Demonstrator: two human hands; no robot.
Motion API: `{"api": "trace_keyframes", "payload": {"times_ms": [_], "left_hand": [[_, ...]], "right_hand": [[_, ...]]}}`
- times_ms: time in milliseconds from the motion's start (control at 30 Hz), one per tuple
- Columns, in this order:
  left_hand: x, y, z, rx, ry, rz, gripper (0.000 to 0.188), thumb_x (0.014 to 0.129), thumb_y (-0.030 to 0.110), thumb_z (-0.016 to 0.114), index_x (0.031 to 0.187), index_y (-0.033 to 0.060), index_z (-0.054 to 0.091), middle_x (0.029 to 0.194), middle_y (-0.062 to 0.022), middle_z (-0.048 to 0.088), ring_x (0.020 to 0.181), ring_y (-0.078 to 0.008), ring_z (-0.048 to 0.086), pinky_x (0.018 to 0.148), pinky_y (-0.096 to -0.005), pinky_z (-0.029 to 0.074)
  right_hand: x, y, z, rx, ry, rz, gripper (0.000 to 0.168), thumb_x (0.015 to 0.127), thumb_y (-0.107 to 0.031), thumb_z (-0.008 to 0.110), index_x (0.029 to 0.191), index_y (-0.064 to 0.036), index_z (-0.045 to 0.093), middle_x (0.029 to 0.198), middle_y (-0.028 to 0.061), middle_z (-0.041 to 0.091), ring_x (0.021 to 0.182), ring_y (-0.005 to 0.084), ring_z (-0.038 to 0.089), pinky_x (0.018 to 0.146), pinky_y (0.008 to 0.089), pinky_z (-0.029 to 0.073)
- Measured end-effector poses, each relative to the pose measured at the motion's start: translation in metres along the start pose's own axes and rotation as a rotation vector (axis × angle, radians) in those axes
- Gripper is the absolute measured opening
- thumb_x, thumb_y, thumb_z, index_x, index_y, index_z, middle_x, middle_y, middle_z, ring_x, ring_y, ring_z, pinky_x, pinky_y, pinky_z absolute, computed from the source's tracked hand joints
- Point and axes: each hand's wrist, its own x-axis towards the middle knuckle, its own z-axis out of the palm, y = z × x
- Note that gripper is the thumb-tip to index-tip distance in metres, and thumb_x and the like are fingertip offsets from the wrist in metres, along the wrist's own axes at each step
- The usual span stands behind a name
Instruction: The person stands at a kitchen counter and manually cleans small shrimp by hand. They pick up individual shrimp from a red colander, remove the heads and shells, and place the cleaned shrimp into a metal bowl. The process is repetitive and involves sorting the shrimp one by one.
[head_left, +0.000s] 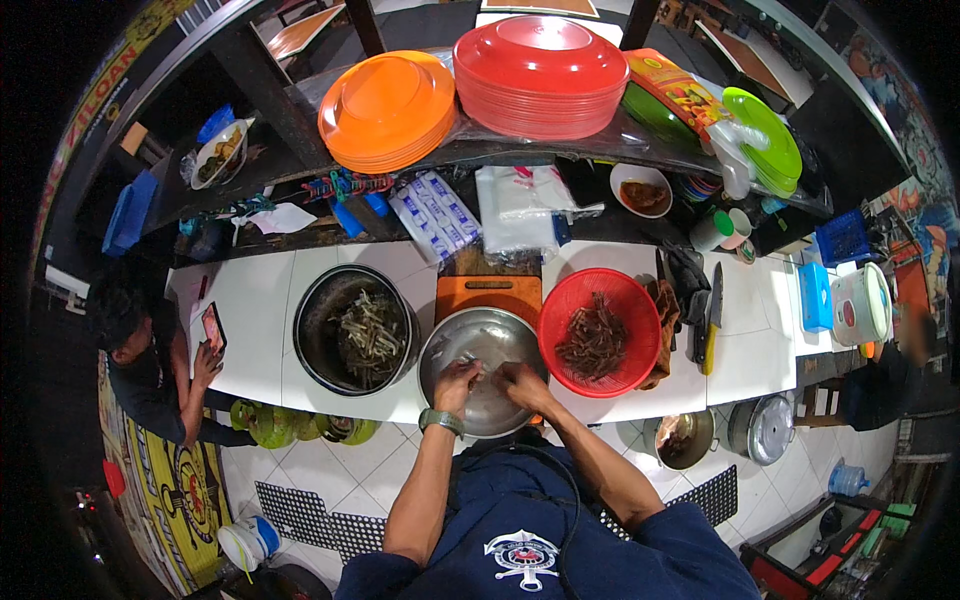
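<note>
Both my hands are over a steel bowl (491, 412) in front of me. My left hand (459, 381), a watch on its wrist, has its fingers bent around a small pale piece that is hard to make out. Close beside it, my right hand (519, 384) has its fingertips curled together; whether they hold anything cannot be seen. Left of the bowl stands a dark pot (302, 330) with thin pale and brown pieces (369, 334), perhaps small dried fish. At the right, a red plastic colander (551, 300) contains similar darker brown pieces (592, 341). An orange cutting board (450, 292) lies behind the bowl.
Knives, one with a yellow handle (709, 356), and a brown cloth (664, 330) lie right of the colander. Orange plates (386, 109), red plates (540, 75) and green plates (765, 142) are stacked on the shelf. A person (142, 352) with a phone (213, 328) is at the far left.
</note>
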Motion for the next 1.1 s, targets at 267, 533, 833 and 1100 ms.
{"api": "trace_keyframes", "payload": {"times_ms": [267, 533, 833, 1100], "left_hand": [[-0.024, 0.025, 0.007, 0.828, 0.117, 0.499, 0.023, 0.079, 0.022, 0.073, 0.094, 0.0047, 0.07, 0.092, -0.0132, 0.071, 0.085, -0.0278, 0.069, 0.074, -0.0349, 0.051], [-0.052, 0.081, -0.004, 0.704, 0.206, 0.796, 0.017, 0.08, 0.013, 0.07, 0.092, 0.0024, 0.068, 0.089, -0.0124, 0.069, 0.081, -0.0301, 0.066, 0.073, -0.0373, 0.051], [-0.065, 0.146, -0.095, 0.772, 0.604, 0.636, 0.03, 0.084, 0.018, 0.069, 0.109, 0.0033, 0.064, 0.098, -0.0161, 0.067, 0.089, -0.0293, 0.063, 0.08, -0.0392, 0.049], [-0.06, 0.114, -0.081, 0.931, 0.701, 0.85, 0.048, 0.08, 0.018, 0.069, 0.123, 0.0027, 0.056, 0.142, -0.0219, 0.044, 0.124, -0.0395, 0.042, 0.107, -0.0457, 0.032]], "right_hand": [[-0.022, -0.017, 0.009, -0.798, 0.034, -0.053, 0.03, 0.087, -0.013, 0.052, 0.115, -0.008, 0.061, 0.111, 0.0152, 0.065, 0.097, 0.0339, 0.065, 0.078, 0.0452, 0.055], [-0.049, -0.071, -0.05, -0.637, 0.353, -0.385, 0.022, 0.079, -0.012, 0.06, 0.101, -0.012, 0.063, 0.096, 0.0111, 0.066, 0.091, 0.0318, 0.066, 0.066, 0.0452, 0.056], [-0.017, 0.033, -0.161, -0.888, 0.293, 0.224, 0.04, 0.084, -0.031, 0.063, 0.123, -0.024, 0.061, 0.115, 0.0177, 0.064, 0.105, 0.0361, 0.063, 0.086, 0.051, 0.052], [-0.004, 0.046, -0.16, -0.737, 0.422, 0.37, 0.038, 0.088, -0.03, 0.057, 0.124, -0.019, 0.061, 0.118, 0.0211, 0.063, 0.108, 0.0372, 0.062, 0.088, 0.0514, 0.051]]}}
